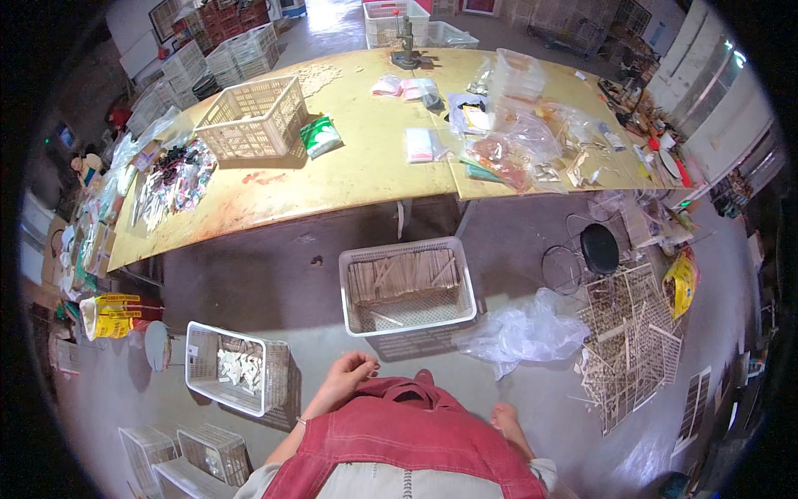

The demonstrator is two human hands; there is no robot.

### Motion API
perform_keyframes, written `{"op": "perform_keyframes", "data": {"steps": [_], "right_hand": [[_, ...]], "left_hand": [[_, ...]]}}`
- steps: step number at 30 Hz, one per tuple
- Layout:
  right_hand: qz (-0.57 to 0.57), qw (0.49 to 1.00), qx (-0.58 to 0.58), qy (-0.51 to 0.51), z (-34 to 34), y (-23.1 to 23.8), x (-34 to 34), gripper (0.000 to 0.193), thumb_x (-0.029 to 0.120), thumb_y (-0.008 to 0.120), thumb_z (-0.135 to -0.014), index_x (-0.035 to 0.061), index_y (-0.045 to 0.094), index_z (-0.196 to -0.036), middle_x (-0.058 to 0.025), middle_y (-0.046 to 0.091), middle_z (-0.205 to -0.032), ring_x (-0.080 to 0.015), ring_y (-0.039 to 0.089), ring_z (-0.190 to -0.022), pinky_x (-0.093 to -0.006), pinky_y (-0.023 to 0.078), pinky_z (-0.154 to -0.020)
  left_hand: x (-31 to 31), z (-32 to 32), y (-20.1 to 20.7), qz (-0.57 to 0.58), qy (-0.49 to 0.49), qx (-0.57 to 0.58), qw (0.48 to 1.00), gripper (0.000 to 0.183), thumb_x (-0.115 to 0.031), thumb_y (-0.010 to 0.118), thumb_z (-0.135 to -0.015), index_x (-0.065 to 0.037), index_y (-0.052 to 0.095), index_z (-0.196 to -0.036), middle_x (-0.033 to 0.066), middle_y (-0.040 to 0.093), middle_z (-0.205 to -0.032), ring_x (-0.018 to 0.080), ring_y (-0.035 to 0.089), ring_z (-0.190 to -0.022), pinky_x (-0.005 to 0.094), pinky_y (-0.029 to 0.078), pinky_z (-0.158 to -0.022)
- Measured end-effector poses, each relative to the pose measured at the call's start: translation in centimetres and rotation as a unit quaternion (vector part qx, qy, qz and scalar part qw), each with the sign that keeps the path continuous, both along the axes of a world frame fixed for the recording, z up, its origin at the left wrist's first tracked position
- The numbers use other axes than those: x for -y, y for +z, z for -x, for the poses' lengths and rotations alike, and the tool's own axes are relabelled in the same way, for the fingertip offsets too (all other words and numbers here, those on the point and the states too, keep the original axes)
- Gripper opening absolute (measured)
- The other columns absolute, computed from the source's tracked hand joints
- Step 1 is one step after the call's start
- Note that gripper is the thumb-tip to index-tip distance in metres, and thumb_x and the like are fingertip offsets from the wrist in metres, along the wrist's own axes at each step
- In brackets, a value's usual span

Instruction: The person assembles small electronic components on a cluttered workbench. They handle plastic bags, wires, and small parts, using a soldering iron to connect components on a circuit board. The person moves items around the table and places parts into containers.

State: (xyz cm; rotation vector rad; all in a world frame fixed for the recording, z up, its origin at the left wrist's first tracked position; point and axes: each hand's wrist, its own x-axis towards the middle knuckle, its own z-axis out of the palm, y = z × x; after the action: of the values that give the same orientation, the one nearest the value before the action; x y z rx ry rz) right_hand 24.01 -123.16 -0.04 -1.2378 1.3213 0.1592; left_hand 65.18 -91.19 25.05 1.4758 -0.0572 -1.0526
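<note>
My left hand (351, 372) hangs in front of the red apron (407, 432), its fingers curled in loosely and nothing visible in them. By the apron's right side is my right hand (505, 417), small in view, its fingers mostly hidden. Neither hand touches the white plastic crate (407, 327) on the floor just ahead. Inside that crate, thin wooden strips (403, 277) stand packed in a row, with a few lying loose on top. Left of my left hand, a tilted white crate (264, 399) holds pale flat pieces (240, 371).
A long yellow table (332, 187) spans the way ahead, bearing a beige crate (253, 116), a green packet (320, 136) and plastic bags (532, 137). Clear plastic sheeting (528, 333) and wooden lattice racks (632, 333) lie right. A black stool (600, 249) stands beyond; more crates (212, 453) sit lower left.
</note>
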Motion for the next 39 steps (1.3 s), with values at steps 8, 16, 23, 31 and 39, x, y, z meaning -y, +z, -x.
{"op": "perform_keyframes", "data": {"steps": [8, 16, 23, 31, 39], "right_hand": [[-0.076, 0.979, -0.179, -0.064, 1.9, -4.8, 2.9, 0.010, 0.017, 0.067, -0.095, 0.0078, 0.066, -0.094, -0.0098, 0.061, -0.068, -0.0246, 0.063, -0.052, -0.0371, 0.048, -0.044], [0.013, 0.998, 0.044, -0.053, -14.2, 1.3, 6.9, 0.005, 0.008, 0.068, -0.099, 0.0034, 0.070, -0.097, -0.0064, 0.067, -0.074, -0.0169, 0.065, -0.060, -0.0320, 0.050, -0.050], [0.244, 0.933, 0.224, 0.142, -48.2, 10.8, 21.4, 0.015, 0.007, 0.066, -0.101, -0.0010, 0.069, -0.114, -0.0058, 0.069, -0.089, -0.0105, 0.063, -0.082, -0.0286, 0.053, -0.074], [0.520, 0.809, 0.235, 0.141, -82.2, 9.6, 38.9, 0.035, 0.014, 0.071, -0.091, -0.0022, 0.066, -0.122, -0.0241, 0.070, -0.121, -0.0423, 0.067, -0.115, -0.0494, 0.051, -0.101], [0.449, 0.868, 0.011, 0.214, -88.8, 8.8, 42.7, 0.023, 0.018, 0.070, -0.088, 0.0032, 0.068, -0.105, -0.0195, 0.070, -0.111, -0.0406, 0.066, -0.109, -0.0518, 0.051, -0.094]], "left_hand": [[2.6, -11.0, -5.0, -0.128, 0.000, 0.071, 0.989, 0.034, -0.020, 0.072, -0.101, -0.002, 0.063, -0.128, 0.0060, 0.070, -0.112, 0.0160, 0.067, -0.100, 0.0306, 0.052, -0.084], [19.0, -37.7, -16.9, -0.356, 0.026, 0.491, 0.794, 0.067, -0.030, 0.066, -0.098, 0.002, 0.044, -0.152, 0.0282, 0.044, -0.157, 0.0438, 0.042, -0.146, 0.0500, 0.037, -0.119], [34.2, -49.5, -19.7, -0.486, 0.106, 0.452, 0.740, 0.071, -0.043, 0.053, -0.104, -0.004, 0.037, -0.161, 0.0203, 0.028, -0.172, 0.0358, 0.024, -0.160, 0.0698, 0.018, -0.122], [37.5, -49.8, -20.7, -0.572, 0.105, 0.455, 0.674, 0.074, -0.047, 0.050, -0.105, -0.003, 0.035, -0.162, 0.0169, 0.028, -0.173, 0.0327, 0.021, -0.162, 0.0700, 0.015, -0.123], [37.7, -50.2, -21.0, -0.586, 0.103, 0.469, 0.652, 0.075, -0.047, 0.051, -0.103, -0.005, 0.035, -0.164, 0.0153, 0.028, -0.173, 0.0315, 0.020, -0.162, 0.0689, 0.015, -0.123]]}}
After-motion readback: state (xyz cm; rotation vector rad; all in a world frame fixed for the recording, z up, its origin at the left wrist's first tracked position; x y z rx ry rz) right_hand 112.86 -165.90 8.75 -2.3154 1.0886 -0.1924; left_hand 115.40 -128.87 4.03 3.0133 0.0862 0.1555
